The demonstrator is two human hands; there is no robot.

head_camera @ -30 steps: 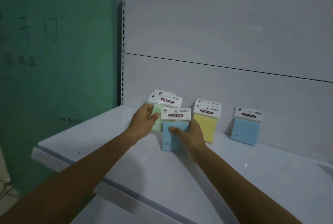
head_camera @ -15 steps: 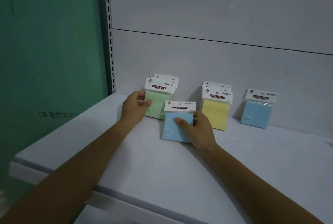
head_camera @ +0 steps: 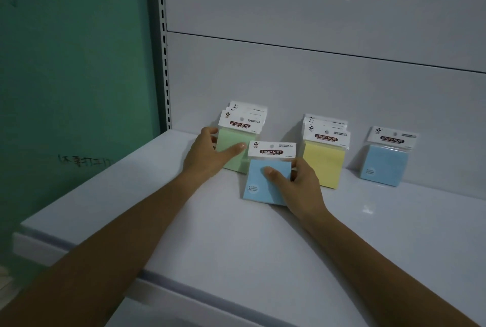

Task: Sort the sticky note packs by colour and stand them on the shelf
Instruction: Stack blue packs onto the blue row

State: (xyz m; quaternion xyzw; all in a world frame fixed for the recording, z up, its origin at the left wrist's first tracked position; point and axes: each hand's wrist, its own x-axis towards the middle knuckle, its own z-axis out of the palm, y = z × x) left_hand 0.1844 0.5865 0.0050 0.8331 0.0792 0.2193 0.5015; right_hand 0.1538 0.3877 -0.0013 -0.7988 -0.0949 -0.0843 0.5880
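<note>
Drawn nearer, the square blue wrapped sticky-note pack sits pinched in the right hand (left hand grips the square green pack), its twin at three o'clock.

Smooth glossy shelf, plastic-wrapped packs

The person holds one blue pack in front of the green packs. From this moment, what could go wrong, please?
1. The held blue pack in the right hand probably belongs with the lone blue pack at the far right. On the way there it could clip the yellow stack, which only leans on the back panel.
2. The left hand grips the green stack. Once released, those leaning packs might slide flat on the smooth shelf.
</note>
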